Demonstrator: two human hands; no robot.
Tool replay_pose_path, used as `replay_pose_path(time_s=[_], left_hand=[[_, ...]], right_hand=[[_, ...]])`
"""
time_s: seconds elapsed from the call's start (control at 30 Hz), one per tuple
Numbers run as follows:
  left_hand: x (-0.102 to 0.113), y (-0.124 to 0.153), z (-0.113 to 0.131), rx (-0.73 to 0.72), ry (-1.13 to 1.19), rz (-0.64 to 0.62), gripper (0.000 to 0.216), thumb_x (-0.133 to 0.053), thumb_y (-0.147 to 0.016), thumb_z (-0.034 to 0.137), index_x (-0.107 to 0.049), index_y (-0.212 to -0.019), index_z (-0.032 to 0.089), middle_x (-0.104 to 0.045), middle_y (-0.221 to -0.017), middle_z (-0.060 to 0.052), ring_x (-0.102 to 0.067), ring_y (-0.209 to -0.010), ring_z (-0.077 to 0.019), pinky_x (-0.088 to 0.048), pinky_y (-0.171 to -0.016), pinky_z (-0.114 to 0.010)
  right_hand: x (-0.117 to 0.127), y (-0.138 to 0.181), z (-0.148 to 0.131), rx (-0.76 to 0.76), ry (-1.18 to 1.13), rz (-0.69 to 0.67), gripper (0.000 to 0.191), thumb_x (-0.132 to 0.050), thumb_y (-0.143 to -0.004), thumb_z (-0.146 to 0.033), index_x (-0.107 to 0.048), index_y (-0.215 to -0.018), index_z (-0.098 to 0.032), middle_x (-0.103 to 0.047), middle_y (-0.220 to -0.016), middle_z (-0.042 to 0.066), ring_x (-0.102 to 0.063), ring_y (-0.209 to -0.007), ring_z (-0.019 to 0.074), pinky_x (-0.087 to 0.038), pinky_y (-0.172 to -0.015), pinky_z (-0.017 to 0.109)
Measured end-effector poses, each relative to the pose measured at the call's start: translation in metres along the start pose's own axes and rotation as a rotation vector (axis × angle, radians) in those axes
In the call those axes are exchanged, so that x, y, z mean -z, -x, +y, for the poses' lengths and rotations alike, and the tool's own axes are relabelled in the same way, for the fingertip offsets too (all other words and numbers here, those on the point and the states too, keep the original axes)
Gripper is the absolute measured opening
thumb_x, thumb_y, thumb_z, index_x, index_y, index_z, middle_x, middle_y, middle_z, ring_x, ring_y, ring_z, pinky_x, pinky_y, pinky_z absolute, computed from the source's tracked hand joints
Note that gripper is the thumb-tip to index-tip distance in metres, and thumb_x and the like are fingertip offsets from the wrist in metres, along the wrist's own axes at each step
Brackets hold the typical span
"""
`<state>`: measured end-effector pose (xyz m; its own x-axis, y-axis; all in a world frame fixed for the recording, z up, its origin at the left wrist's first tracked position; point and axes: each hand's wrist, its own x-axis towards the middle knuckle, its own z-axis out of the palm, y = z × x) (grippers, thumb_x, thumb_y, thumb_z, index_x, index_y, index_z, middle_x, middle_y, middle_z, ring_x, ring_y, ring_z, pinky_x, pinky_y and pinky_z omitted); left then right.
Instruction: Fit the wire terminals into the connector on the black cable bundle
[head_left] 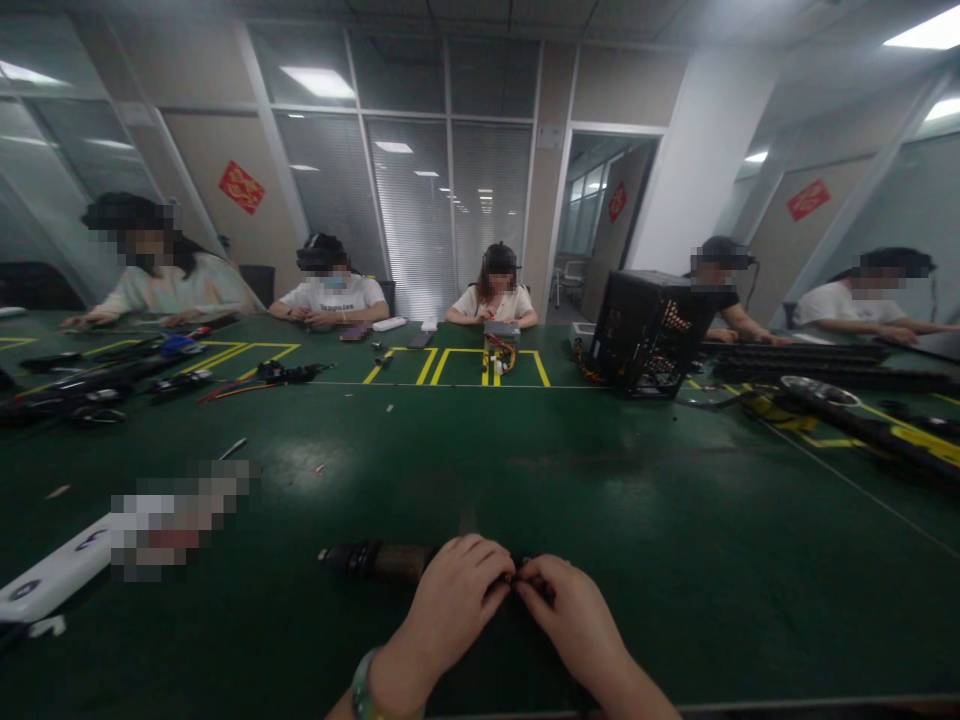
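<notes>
A dark, stick-shaped tool (375, 560) with a narrow tip at its left end and a brownish middle section lies on the green table before me. My left hand (469, 575) lies over its right part, fingers curled and pressed together. Close against it, my right hand (562, 595) has thumb and forefinger pinched. The fingertips of both hands meet at one small spot, and what they hold there is too small and covered to make out. A bit of something black shows between and behind the hands. On my left wrist is a pale green bangle (364, 685).
A white power strip (67, 570) lies to the left, partly blurred out, with a thin metal rod (232, 449) beyond it. Farther off stand a black computer case (652, 330), cable bundles (285, 372) and a power supply (501, 328). Several people sit along the far side.
</notes>
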<state>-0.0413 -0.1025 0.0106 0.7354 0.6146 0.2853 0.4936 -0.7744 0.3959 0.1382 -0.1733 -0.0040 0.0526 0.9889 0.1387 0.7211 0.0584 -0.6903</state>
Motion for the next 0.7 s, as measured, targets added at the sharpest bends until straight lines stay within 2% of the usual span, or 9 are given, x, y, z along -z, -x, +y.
replay_pose_path(time_s=[0.4,0.7], left_hand=[[-0.0020,0.0006,-0.0005,0.008,0.000,0.015,0.012,-0.061,-0.086,0.014,-0.061,-0.091,0.024,-0.064,-0.104,0.002,-0.054,-0.100,-0.0189,-0.037,-0.087,-0.034],[-0.0061,0.0004,-0.0023,0.016,-0.026,0.016,0.012,-0.062,-0.086,0.014,-0.062,-0.091,0.025,-0.064,-0.104,0.003,-0.054,-0.100,-0.0180,-0.037,-0.087,-0.033]], right_hand=[[-0.0007,-0.0011,-0.0004,-0.028,0.027,-0.012,0.006,-0.060,-0.084,-0.023,-0.065,-0.085,-0.024,-0.064,-0.078,-0.003,-0.058,-0.072,0.0157,-0.038,-0.068,0.023],[0.0005,-0.0002,0.0036,-0.070,-0.168,-0.044,0.010,-0.057,-0.086,-0.022,-0.067,-0.084,-0.024,-0.067,-0.082,-0.003,-0.061,-0.075,0.0150,-0.040,-0.067,0.021]])
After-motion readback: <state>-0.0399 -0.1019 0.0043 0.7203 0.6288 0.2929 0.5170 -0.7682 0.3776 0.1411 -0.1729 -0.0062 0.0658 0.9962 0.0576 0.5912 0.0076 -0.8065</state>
